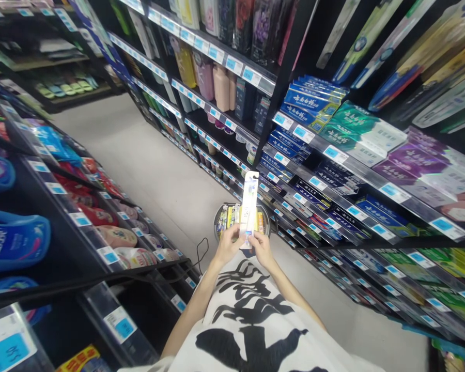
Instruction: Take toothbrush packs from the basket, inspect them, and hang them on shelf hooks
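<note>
A packaged toothbrush (249,201) stands nearly upright in front of me, in a narrow white pack with a hanging hook at the top. My left hand (229,245) grips its lower left edge, and my right hand (262,247) grips the lower right edge. Fingers of both hands are closed on the pack. Beyond and below it is a round dark basket (216,219) that holds several yellow and white packages, partly hidden by the pack and my hands.
Toothpaste boxes (313,103) fill the right shelves, with hanging toothbrush packs (380,46) above. Bottles (220,88) line shelves further along. Blue detergent bottles (15,240) and pouches stand on the left shelves. A dark cord (202,253) loops beside the left shelf. Pale floor (139,155) runs between.
</note>
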Available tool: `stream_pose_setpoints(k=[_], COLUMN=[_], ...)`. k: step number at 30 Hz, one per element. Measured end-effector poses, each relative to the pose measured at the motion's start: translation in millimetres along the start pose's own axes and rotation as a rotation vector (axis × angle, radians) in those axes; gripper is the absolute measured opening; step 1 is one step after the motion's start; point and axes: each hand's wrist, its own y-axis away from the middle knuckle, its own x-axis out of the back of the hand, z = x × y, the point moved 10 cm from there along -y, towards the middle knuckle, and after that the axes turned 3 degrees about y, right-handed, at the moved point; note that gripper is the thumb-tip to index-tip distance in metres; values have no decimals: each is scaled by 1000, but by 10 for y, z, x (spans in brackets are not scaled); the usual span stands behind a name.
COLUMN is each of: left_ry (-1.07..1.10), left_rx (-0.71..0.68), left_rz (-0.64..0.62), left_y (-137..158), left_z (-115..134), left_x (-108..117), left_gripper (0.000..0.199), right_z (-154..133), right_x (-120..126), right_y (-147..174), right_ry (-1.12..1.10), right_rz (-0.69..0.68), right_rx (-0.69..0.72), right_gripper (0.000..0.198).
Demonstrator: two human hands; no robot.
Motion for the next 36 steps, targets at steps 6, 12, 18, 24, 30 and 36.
stream_pose_setpoints(k=[6,12,18,24,30,36], left_ry=[-118,-265,-483,-636,-650,-620], left_rx=[-22,-123,-351,-449,-459,-399], left_rz=[78,172,286,246,243,233], left_y=[3,45,131,132,146,131], left_z=[4,165,488,576,608,553], left_x=[103,161,139,26,7,25], left_gripper=[27,23,24,29,28,24], right_z=[-101,-114,-49,56,92,67], right_x=[-21,-59,-96,-96,-79,-68], right_y=[21,17,8,16,20,27], right_ry=[35,11,63,121,110,72], right_rz=[-15,-50,-88,-104,-100,-81], right_rx=[16,12,27,13,-8,-14], right_gripper=[46,47,46,50,49,47])
